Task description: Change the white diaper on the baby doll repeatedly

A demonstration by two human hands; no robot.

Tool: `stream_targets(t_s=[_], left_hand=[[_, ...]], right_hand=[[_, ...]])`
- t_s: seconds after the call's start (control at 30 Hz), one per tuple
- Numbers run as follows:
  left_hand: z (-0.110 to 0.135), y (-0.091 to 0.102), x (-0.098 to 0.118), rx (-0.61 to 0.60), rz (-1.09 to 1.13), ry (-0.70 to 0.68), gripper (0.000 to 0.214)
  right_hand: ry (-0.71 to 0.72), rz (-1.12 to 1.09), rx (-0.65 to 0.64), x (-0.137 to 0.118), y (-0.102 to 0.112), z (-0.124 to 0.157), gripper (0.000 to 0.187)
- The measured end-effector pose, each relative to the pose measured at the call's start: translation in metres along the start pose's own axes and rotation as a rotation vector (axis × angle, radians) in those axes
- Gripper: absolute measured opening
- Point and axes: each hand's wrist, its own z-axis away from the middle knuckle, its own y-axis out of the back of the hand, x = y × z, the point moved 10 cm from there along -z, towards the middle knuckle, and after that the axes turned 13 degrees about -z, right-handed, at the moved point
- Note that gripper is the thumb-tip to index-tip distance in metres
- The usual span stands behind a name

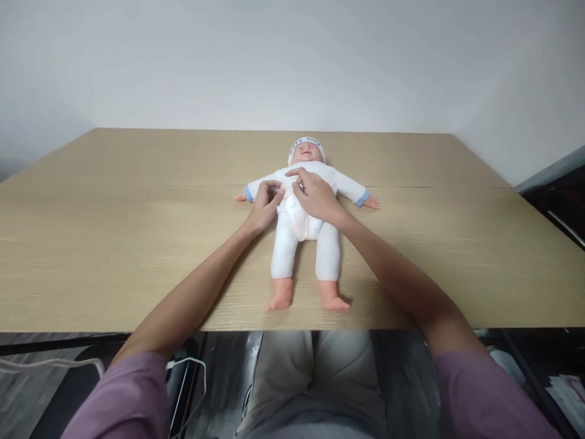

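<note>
A baby doll (283, 244) in a white suit and printed white cap lies on its back, feet toward me, arms spread wide. Round its hips sits a white diaper (304, 222). My left hand (266, 204) is at the diaper's left side near the waist, fingers closed on its edge. My right hand (315, 194) lies over the doll's belly, thumb and fingers pinched at the diaper's upper edge, with the index finger stretched out. The pinched part is small and partly hidden by my fingers.
The doll lies on a wooden table (114, 244) with its front edge close to my legs. A pale wall (274, 67) stands behind it. At the far right is a dark object (557, 195). White cables (196, 361) hang below the table at left.
</note>
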Motion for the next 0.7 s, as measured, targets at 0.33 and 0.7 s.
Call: stream_targets(t_s=[0.33,0.7], left_hand=[[-0.007,-0.005,-0.009,0.042,0.096,-0.018,0.045],[0.112,-0.002,0.104,-0.229,-0.329,-0.411,0.034]], right_hand=[[0.034,-0.013,0.083,0.001,0.014,-0.002,0.044],[0.135,-0.086,-0.089,-0.062,0.021,0.125,0.023]])
